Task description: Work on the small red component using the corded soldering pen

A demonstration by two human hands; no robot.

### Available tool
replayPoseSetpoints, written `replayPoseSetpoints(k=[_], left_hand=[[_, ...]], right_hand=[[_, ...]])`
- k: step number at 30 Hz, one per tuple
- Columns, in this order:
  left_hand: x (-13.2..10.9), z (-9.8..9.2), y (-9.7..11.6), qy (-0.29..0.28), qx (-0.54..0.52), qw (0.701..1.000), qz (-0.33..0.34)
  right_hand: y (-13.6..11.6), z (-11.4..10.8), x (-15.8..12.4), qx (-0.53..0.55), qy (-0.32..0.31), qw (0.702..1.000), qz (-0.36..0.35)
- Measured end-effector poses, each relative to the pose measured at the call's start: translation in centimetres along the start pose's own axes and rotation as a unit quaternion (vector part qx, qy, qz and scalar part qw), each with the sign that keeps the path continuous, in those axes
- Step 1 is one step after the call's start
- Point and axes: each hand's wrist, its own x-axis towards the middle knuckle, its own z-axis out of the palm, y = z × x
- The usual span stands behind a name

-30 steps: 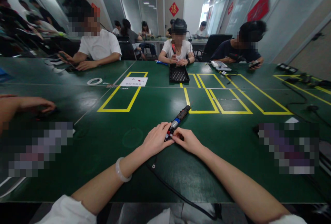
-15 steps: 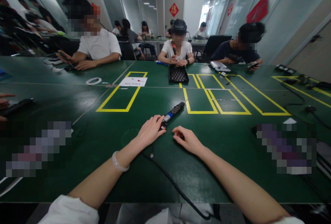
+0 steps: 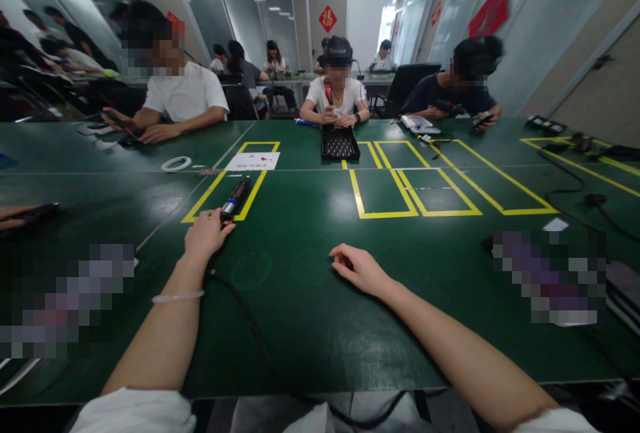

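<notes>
My left hand [image 3: 206, 236] is closed around the near end of a slim corded device [image 3: 233, 201], whose dark body shows a silver and blue motor-like cylinder and bits of red. The device slants away from me over the left yellow-taped rectangle [image 3: 243, 209]. A black cord [image 3: 255, 330] runs from near my left wrist across the table toward me. My right hand [image 3: 361, 269] rests on the green tabletop [image 3: 300, 313] with its fingers loosely curled, a gap between thumb and forefinger, and nothing in it.
A printed white sheet [image 3: 254, 161] lies at the far end of the left rectangle, near a white ring [image 3: 176, 164]. More yellow-taped rectangles [image 3: 387, 215] lie to the right. Across the table, a person [image 3: 337, 90] works behind a black tray [image 3: 340, 153]. Blurred-out objects lie at both sides.
My left hand has moved left and slightly forward with the device, from mid-table onto the left rectangle. The cord trailed along. My right hand has stayed in place.
</notes>
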Motion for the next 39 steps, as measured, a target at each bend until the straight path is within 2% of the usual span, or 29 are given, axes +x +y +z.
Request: replayPoseSetpoints(k=[4, 7, 12, 19, 22, 24, 26, 27, 30, 34, 36, 39], left_hand=[[0.3, 0.5, -3.8, 0.004, -0.021, 0.998, -0.063], [0.1, 0.5, -4.6, 0.018, -0.016, 0.997, -0.075], [-0.5, -0.1, -3.4, 0.062, 0.016, 0.994, -0.091], [-1.3, -1.7, -1.9, 0.052, 0.021, 0.993, -0.108], [-1.5, -2.3, -0.7, 0.079, -0.023, 0.991, -0.102], [-1.8, -2.5, 1.0, 0.088, -0.097, 0.989, -0.074], [-2.3, -2.6, 3.6, 0.06, -0.223, 0.973, -0.009], [-2.8, -2.7, 5.1, 0.03, -0.295, 0.954, 0.036], [-4.8, -2.8, 10.0, -0.103, -0.453, 0.872, 0.156], [-8.1, -3.0, 14.8, -0.233, -0.495, 0.797, 0.254], [-9.4, -3.1, 16.0, -0.273, -0.506, 0.773, 0.269], [-10.5, -3.2, 16.8, -0.314, -0.521, 0.744, 0.276]], right_hand=[[0.1, 0.1, 0.0, -0.001, -0.003, 1.0, 0.005], [0.0, 0.1, 0.0, -0.004, -0.006, 1.0, 0.007], [-0.3, 0.0, 0.1, -0.01, -0.011, 1.0, 0.012], [-0.3, -0.1, 0.1, -0.014, -0.013, 1.0, 0.007], [-0.2, 0.0, 0.1, -0.015, -0.013, 1.0, 0.009], [-0.2, 0.1, 0.1, -0.014, -0.013, 1.0, 0.01], [-0.2, 0.2, 0.2, -0.013, -0.013, 1.0, 0.01], [-0.2, 0.3, 0.1, -0.013, -0.013, 1.0, 0.009], [-0.2, 0.4, 0.1, -0.007, -0.013, 1.0, 0.007], [-0.3, 0.5, 0.1, 0.012, -0.018, 1.0, 0.008], [-0.4, 0.6, 0.1, 0.024, -0.027, 0.999, 0.002], [-0.4, 0.9, 0.0, 0.023, -0.037, 0.999, -0.008]])
